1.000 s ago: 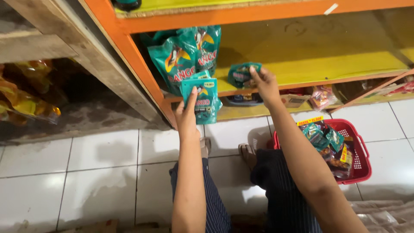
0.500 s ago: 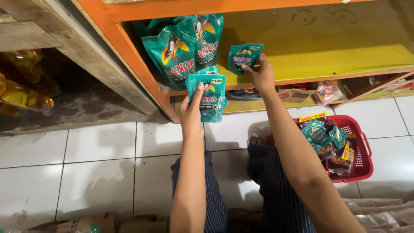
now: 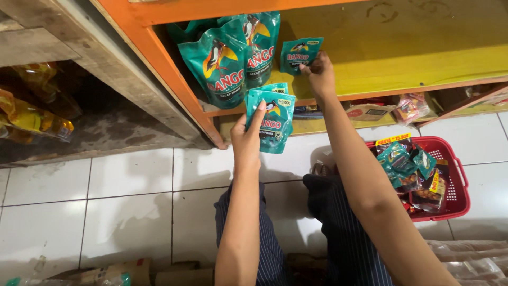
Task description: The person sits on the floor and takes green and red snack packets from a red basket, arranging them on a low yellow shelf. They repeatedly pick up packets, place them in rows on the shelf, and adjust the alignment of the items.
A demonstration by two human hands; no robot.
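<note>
Compared with the frame half a second earlier, the right hand [image 3: 319, 76] has carried its small teal sachet [image 3: 300, 54] higher and deeper over the yellow shelf [image 3: 423, 58], while the left hand [image 3: 247, 139] has kept its place in front of the shelf's orange edge. The right hand's fingers pinch the sachet by its lower right corner; the packet stands upright, long axis vertical, just right of the two large teal refill pouches [image 3: 233, 58] that lean against the orange upright [image 3: 164, 74]. The right hand is the nearer one to the shelf surface; the sachet lies up and left of its fingertips. The left hand's fingers press together behind a small stack of like sachets [image 3: 272, 121], thumb on the front, held upright below the shelf edge and apart from the pouches. More packets fill the red basket [image 3: 459, 175] on the white tiled floor [image 3: 127, 190], beside the right forearm. How many sachets the left hand holds cannot be counted; the lower shelf's contents are shadowed, and the bottles at far left are cut off.
</note>
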